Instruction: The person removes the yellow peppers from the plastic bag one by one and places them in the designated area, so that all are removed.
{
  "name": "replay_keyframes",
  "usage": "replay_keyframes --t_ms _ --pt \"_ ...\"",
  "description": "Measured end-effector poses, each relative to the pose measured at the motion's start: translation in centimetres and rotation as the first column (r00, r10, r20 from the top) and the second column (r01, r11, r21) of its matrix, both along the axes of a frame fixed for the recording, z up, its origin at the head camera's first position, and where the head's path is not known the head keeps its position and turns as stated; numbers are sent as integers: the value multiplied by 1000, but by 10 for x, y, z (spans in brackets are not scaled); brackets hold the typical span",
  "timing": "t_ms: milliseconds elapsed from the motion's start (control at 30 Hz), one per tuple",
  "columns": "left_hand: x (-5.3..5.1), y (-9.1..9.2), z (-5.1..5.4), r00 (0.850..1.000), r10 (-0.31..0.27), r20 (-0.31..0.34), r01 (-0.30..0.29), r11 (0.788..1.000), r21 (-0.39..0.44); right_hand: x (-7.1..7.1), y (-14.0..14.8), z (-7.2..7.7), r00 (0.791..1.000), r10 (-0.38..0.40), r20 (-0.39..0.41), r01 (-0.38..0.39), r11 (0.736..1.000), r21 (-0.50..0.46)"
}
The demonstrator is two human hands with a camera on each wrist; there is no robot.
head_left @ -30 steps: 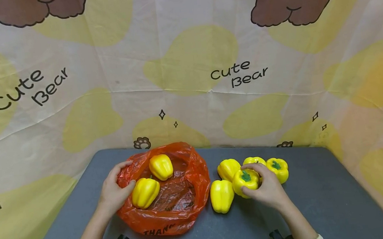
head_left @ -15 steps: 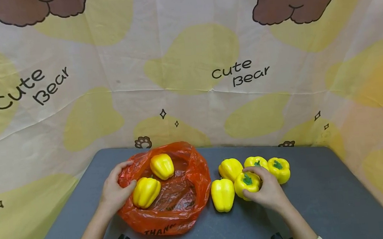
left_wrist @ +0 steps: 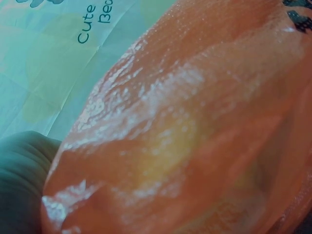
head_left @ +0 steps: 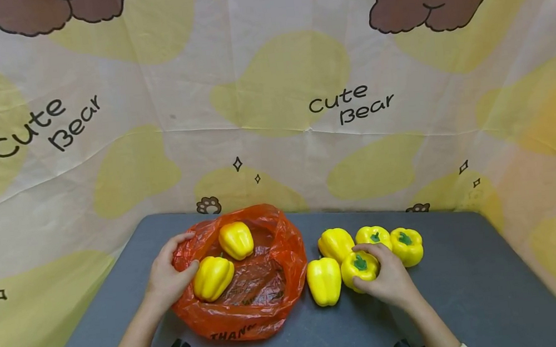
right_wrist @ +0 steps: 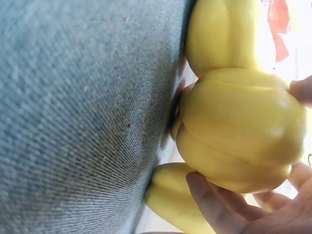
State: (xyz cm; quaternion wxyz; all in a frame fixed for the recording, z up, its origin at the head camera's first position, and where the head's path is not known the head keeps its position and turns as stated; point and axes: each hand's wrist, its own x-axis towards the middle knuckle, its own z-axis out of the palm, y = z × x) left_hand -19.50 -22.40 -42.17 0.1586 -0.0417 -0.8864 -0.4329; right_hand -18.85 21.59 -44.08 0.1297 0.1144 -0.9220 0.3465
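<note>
Pepper (head_left: 360, 270), stem up, sits in the right hand (head_left: 389, 277) at the front of a yellow cluster on the grey table (head_left: 470, 289), just right of the red plastic bag (head_left: 244, 323). The right thumb is clamped on its near side and the fingers on its far side; whether its base is off the tabletop cannot be told. A side pepper (head_left: 325, 282) is so close on the left that the two may touch, and a back pepper (head_left: 336, 245) is just behind, so a straight upward lift would probably disturb them less than a sideways drag. The skin looks smooth and glossy, which calls for even pressure from both sides. The left hand (head_left: 169, 274) holds the bag's left side, thumb and forefinger apart along the rim; the other fingers are mostly hidden. A steady hold there matters, since the thin film would likely fold inward if nudged. A far pepper (head_left: 236, 241) and a near pepper (head_left: 214, 279) lie toward the bag's left, so for any placing inside, the bare right half seems the better spot, reached by clearing the rim and lowering gently.
</note>
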Motion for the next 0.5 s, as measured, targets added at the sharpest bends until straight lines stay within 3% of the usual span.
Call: replay_keyframes --t_ms 500 --pt "0 0 0 1000 -8 5 8 1000 9 4 -3 -3 999 -14 41 13 1000 22"
